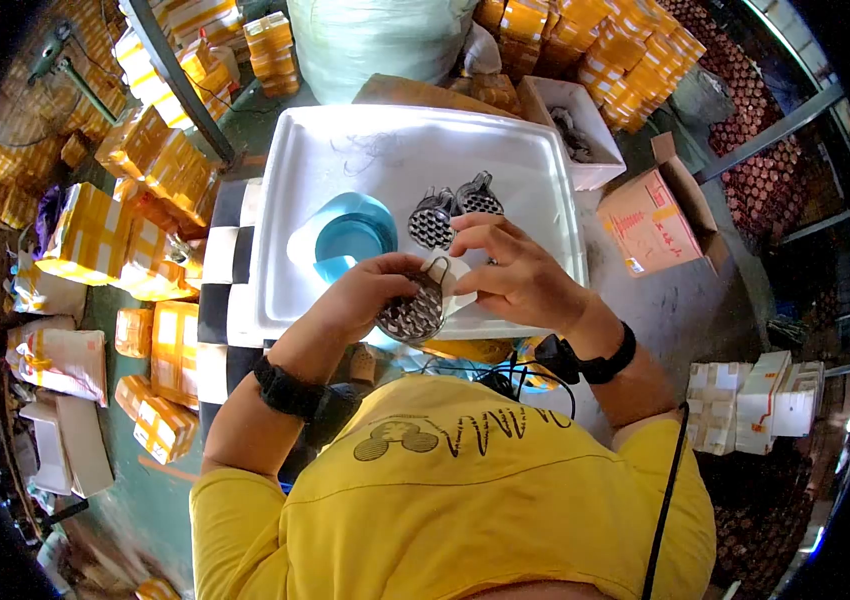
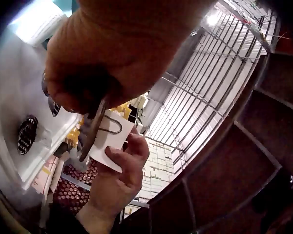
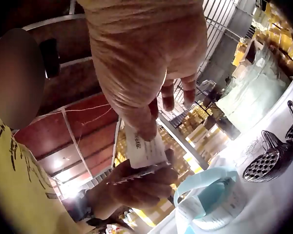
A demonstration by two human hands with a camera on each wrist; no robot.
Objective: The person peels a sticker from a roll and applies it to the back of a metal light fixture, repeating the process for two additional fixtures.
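Note:
My left hand [image 1: 370, 292] grips a round, dark metal piece [image 1: 411, 314] with a patterned face and a thin wire loop at its top. Close beside it, my right hand [image 1: 523, 278] pinches a white printed label [image 3: 146, 150] between thumb and finger. In the left wrist view the label [image 2: 107, 146] overlaps the wire loop. Two similar dark pieces, a nearer one [image 1: 431, 228] and a farther one [image 1: 478, 196], lie just beyond my hands with their loops pointing away. To their left sits a light-blue roll [image 1: 375, 213] with a loose strip.
The work surface is a white raised-rim tray [image 1: 295, 150]. Behind it stand a large pale sack [image 1: 375, 50] and a white open box [image 1: 600, 170]. An open cardboard carton [image 1: 650, 220] is at the right. Taped yellow boxes [image 1: 95, 235] pile up on the left.

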